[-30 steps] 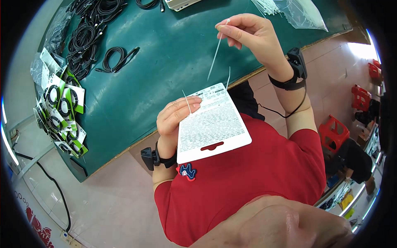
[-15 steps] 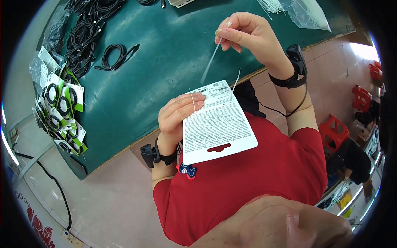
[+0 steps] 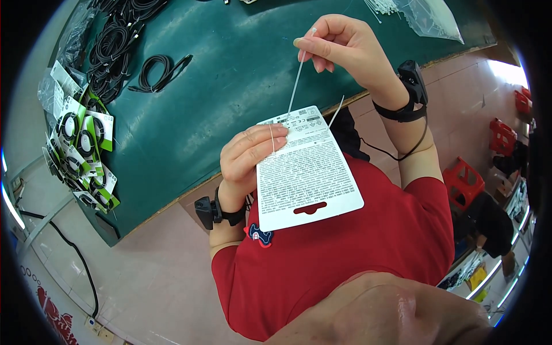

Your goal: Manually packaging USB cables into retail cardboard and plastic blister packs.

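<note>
A white cardboard hang card [image 3: 310, 172], printed side up, lies over my lap with its hanging slot toward me. My left hand [image 3: 253, 150] is closed on the card's left side, fingers over its face and thumb hidden. Between thumb and fingers my right hand [image 3: 339, 46] pinches the head of a white cable tie [image 3: 296, 86], whose lower end meets the card's far edge beside my left fingertips. Another thin white tie [image 3: 272, 138] runs across my left fingers. One more white tie end [image 3: 337, 111] sticks out past the card's right corner. The underside of the card is hidden.
The green table [image 3: 190, 126] carries a pile of carded cables [image 3: 86, 144] at left, coiled black cables [image 3: 112, 52] behind it and a single black coil [image 3: 158, 73]. A clear bag of white ties [image 3: 428, 20] lies at the far right. Red stools [image 3: 463, 177] stand on the floor.
The lower end of the pinched tie has swung right and come against the card's far edge. My right hand has dipped slightly left, and the card has turned a little.
</note>
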A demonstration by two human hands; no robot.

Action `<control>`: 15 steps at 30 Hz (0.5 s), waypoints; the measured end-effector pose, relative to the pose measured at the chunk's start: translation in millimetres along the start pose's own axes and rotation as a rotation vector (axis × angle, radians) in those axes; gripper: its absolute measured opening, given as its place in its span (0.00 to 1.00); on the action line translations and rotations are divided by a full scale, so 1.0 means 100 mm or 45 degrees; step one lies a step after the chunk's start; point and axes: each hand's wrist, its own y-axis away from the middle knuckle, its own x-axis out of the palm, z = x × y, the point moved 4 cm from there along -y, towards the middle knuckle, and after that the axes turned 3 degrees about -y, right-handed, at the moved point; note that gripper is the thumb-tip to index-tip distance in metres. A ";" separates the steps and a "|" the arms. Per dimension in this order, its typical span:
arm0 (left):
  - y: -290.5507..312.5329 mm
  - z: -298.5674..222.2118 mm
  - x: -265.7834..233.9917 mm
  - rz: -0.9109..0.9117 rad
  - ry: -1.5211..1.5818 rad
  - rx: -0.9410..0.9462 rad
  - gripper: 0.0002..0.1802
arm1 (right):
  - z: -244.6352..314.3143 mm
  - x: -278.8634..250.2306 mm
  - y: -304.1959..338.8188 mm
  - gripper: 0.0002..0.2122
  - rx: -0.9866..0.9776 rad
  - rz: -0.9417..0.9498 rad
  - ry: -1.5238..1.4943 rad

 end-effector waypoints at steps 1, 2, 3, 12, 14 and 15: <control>0.01 0.01 0.00 0.001 -0.003 -0.008 0.16 | -0.01 0.00 -0.01 0.06 0.015 0.012 -0.011; 0.01 0.03 0.01 -0.009 0.013 0.022 0.16 | -0.02 -0.01 -0.01 0.06 0.030 0.025 -0.023; 0.01 0.05 0.02 -0.018 0.028 0.051 0.16 | -0.04 -0.01 -0.02 0.06 0.046 0.039 -0.036; -0.01 -0.07 -0.01 0.010 -0.054 0.210 0.14 | -0.20 0.09 -0.07 0.06 0.414 0.105 -0.249; 0.00 -0.08 -0.01 0.003 -0.054 0.206 0.14 | -0.17 0.15 -0.18 0.07 -0.268 0.342 -0.295; 0.01 -0.08 -0.02 -0.006 -0.052 0.206 0.14 | -0.08 0.19 -0.16 0.08 -0.611 0.454 -0.312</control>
